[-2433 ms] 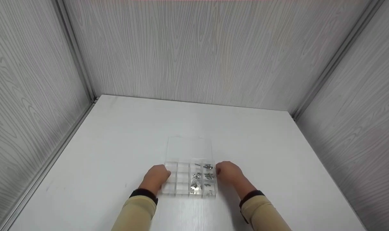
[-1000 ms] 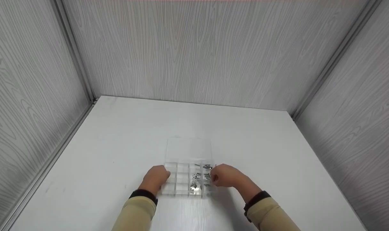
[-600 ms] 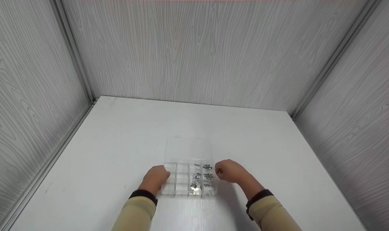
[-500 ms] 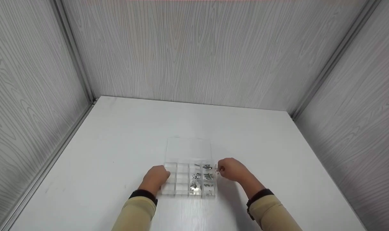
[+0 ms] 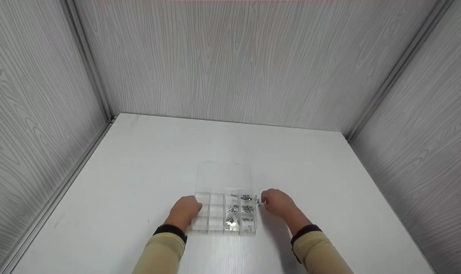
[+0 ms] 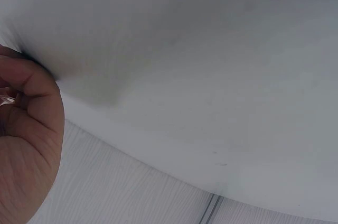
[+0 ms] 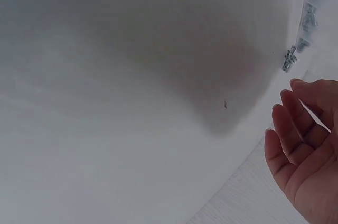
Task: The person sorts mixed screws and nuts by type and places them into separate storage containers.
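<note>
A clear plastic compartment box (image 5: 216,210) lies on the white table, its transparent lid (image 5: 223,176) folded back flat behind it. My left hand (image 5: 185,208) grips the box's left side, thumb over the edge; in the left wrist view those fingers are curled and what they hold is mostly hidden. Just off the box's right side, a small pile of screws (image 7: 289,58) rests on the tabletop. My right hand (image 5: 279,203) hovers right beside that pile, fingers loosely bent and holding nothing in the right wrist view. More screws (image 5: 247,209) fill the box's right column.
Small metal parts (image 5: 233,209), seemingly nuts among them, sit in the third column. The two left columns show no parts. Pale wood-grain panels (image 5: 230,61) wall the table (image 5: 150,152) at the back and both sides.
My right hand has moved from over the box's right column to the table beside it and let go of several screws there. The left hand has stayed on the box.
</note>
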`<state>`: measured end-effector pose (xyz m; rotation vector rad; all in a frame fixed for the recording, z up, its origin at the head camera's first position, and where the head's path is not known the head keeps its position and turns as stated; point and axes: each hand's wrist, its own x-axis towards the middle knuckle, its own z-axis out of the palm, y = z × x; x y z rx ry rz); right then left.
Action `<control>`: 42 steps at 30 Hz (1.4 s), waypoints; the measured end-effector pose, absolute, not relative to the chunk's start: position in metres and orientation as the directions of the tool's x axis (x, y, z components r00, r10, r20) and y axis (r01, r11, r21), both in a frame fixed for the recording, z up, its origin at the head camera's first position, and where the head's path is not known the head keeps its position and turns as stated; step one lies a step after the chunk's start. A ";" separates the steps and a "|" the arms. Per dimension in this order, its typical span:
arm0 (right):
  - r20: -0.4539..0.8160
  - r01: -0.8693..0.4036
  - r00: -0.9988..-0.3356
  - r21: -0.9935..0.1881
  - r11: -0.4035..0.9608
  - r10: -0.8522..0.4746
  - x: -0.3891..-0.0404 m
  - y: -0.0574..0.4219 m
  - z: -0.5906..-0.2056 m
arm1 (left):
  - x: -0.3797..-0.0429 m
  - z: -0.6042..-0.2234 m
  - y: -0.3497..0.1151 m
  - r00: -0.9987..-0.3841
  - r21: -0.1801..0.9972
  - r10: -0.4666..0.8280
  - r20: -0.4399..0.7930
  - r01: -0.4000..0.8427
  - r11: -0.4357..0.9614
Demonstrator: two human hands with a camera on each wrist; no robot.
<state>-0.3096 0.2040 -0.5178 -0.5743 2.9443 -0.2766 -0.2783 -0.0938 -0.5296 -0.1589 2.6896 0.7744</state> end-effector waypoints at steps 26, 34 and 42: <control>-0.129 -0.318 -0.934 -0.129 0.939 -0.334 -0.309 0.194 -0.533 | -0.280 -0.530 -0.093 -0.937 0.483 -0.002 -0.350 -0.182 0.856; -0.039 -0.406 -0.907 -0.188 0.894 -0.420 -0.302 0.192 -0.514 | -0.279 -0.531 -0.095 -0.942 0.488 0.001 -0.335 -0.172 0.856; -0.044 -0.464 -0.872 -0.244 0.851 -0.488 -0.291 0.180 -0.500 | -0.279 -0.530 -0.096 -0.941 0.494 0.001 -0.340 -0.178 0.851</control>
